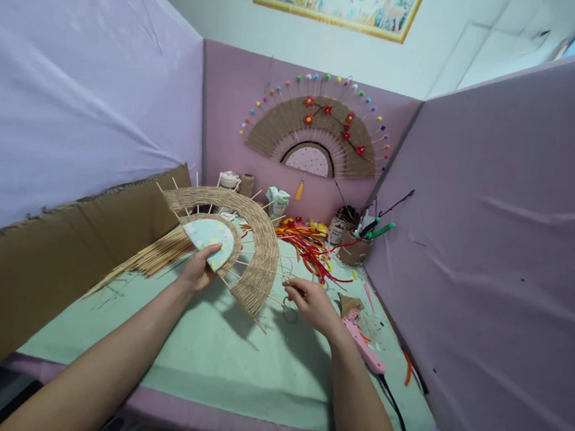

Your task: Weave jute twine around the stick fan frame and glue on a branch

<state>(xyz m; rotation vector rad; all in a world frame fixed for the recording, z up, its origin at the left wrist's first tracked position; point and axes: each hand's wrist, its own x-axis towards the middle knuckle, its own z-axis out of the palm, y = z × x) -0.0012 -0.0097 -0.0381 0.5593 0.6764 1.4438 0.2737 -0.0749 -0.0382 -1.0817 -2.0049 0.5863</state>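
Observation:
A half-round fan [258, 243] woven of brown twine over thin wooden sticks is held tilted above the table. My left hand [200, 268] grips it at the pale patterned half-disc [211, 238] in its middle, thumb on top and the other fingers beneath. By the fan's right outer edge is my right hand [308, 300], its fingers pinched together on a strand of twine [289, 308] that loops down below them. Stick ends poke out past the woven band near that hand.
Loose sticks [152, 251] lie at left beside a cardboard panel [66, 244]. Red and orange pipe cleaners [314, 251] spread behind the fan. A pink glue gun [364, 344] with a black cord lies at right, near a tool pot [354, 249]. A finished fan [319, 128] hangs behind.

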